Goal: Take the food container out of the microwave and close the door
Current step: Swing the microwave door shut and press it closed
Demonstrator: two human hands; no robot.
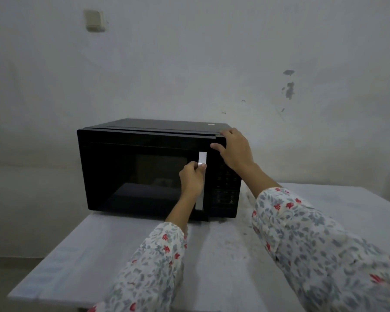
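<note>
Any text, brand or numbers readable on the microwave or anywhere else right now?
None readable.
Control panel: faint button marks, too small and dark to read.
Small pale label on the microwave top: blurred.
Wall switch: no text visible.

one black microwave (144, 172) is counted, with one silver door handle (201, 158) and one keypad panel (226, 190); one table (99, 255) is seen, two hands, left (191, 179) and right (234, 149), two floral sleeves (151, 266), and one wall switch (94, 20)

White long sleeves (313, 239), grey leaves, red flowers, bare hands (235, 149)
</note>
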